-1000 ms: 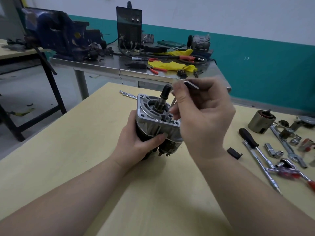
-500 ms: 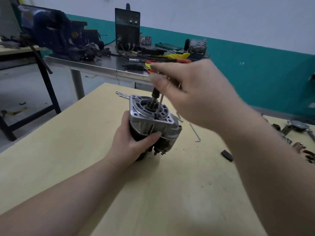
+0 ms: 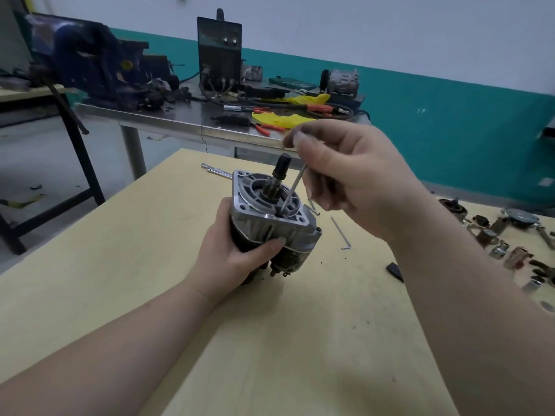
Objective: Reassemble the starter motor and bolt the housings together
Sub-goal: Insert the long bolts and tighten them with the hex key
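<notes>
At centre frame, on the pale yellow wooden table [image 3: 120,265], the left hand [image 3: 237,259] grips the upright silver-and-black starter motor [image 3: 270,217]. The right hand [image 3: 351,178] pinches a thin steel hex key [image 3: 292,190] whose tip enters the silver flange. Judging by this, a housing bolt is being tightened; next comes turning the key while the motor is held steady.

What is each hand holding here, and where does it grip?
Left hand grips the starter motor round its dark body. Right hand pinches the hex key at its upper end.
</notes>
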A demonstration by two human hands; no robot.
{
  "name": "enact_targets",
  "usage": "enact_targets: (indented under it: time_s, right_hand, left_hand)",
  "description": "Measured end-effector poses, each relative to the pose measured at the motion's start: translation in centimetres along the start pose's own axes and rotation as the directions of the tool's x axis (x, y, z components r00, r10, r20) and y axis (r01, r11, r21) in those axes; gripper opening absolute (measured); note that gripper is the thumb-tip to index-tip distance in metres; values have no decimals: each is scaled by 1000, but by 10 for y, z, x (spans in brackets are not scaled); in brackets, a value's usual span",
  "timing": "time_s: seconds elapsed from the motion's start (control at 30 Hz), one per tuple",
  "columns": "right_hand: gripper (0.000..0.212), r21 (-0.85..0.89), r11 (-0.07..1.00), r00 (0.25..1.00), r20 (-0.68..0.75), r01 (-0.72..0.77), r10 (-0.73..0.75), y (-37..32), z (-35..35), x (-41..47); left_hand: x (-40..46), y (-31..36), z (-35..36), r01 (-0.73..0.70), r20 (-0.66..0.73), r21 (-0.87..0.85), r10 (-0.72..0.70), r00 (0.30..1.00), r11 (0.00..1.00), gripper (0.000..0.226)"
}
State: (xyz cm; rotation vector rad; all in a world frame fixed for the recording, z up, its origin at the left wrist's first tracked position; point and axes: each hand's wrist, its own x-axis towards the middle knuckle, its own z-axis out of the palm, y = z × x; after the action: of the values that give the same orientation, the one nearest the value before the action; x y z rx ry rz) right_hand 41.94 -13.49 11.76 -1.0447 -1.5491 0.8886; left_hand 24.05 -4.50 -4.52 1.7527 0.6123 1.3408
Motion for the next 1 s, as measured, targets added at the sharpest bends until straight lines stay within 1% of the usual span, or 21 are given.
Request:
enact_targets:
  time_s: [0.03,0.1,0.17,0.2,0.23,0.27,0.3,0.33,0.37,0.4,0.43,0.47,0.53,0.57,0.6,0.63,0.7,0.77,0.83,0.9,1.0]
  right_hand:
    - [23,51,998,1000,15,23,-23,6,-2,-3]
    - [21,113,993,999,-25,45,-43,17,-3,-4]
    - [17,87,991,984,-155,105,-91,26,6,-2]
    - [19,43,987,959,-245,156,-141,30,13,-1]
    - [26,-56,974,914,-337,221,-227,35,21,-1]
    - [34,-221,935,842,-412,279,-349,39,27,0]
    - [41,-408,857,752,-445,313,-487,44,32,0]
    - [44,-562,757,664,-431,333,-612,47,36,1]
    - [46,-656,665,590,-393,357,-705,49,40,2]
    - [45,-695,607,538,-365,385,-760,49,44,4]
    - [42,-692,597,525,-358,406,-772,49,46,5]
    - [38,-655,632,548,-375,415,-748,48,48,6]
    - [31,-479,772,664,-420,417,-619,46,50,4]
    - [30,-420,810,712,-408,409,-571,46,49,3]
    - [31,-433,809,737,-375,396,-562,45,47,1]
    - [31,-512,767,742,-321,388,-589,44,43,2]
    - [22,-687,610,726,-175,394,-665,39,32,4]
    - [19,-749,516,721,-74,415,-688,31,21,5]
    - [27,-720,539,775,-2,437,-632,20,10,4]
    - [32,-659,618,842,42,428,-538,9,-1,4]
    - [33,-684,632,898,78,365,-433,-7,-3,10]
  left_hand:
    - [0,0,0,-4,3,8,4,1000,1000,62]
    - [1,0,0,-5,4,16,5,1000,1000,61]
    - [1,1,0,-6,-5,14,6,1000,1000,61]
    - [1,0,0,-8,-10,16,8,1000,1000,61]
    - [0,0,0,-6,-12,19,7,1000,1000,62]
    - [0,0,1,-3,-14,23,3,1000,1000,63]
    - [1,-1,1,2,-16,28,-2,1000,1000,64]
    - [1,-2,1,6,-16,34,-6,1000,999,65]
    - [1,-2,1,7,-14,40,-6,1000,999,66]
    - [1,-2,1,6,-12,45,-5,1000,999,67]
    - [1,-3,1,6,-10,47,-5,1000,999,67]
    - [1,-2,0,7,-8,47,-6,1000,999,67]
    - [1,-1,0,9,-9,48,-9,1000,999,67]
    - [1,0,0,11,-12,49,-10,1000,999,67]
    - [1,1,0,15,-16,51,-14,1000,999,68]
    - [1,1,0,19,-16,51,-18,1000,999,68]
    - [2,0,1,27,-10,47,-27,1000,999,69]
    - [2,-1,0,27,-8,48,-27,1000,998,70]
    - [1,-1,0,32,-10,45,-31,999,998,70]
    - [1,-1,0,41,-12,43,-41,999,998,69]
    - [0,0,0,39,-20,44,-38,999,998,69]
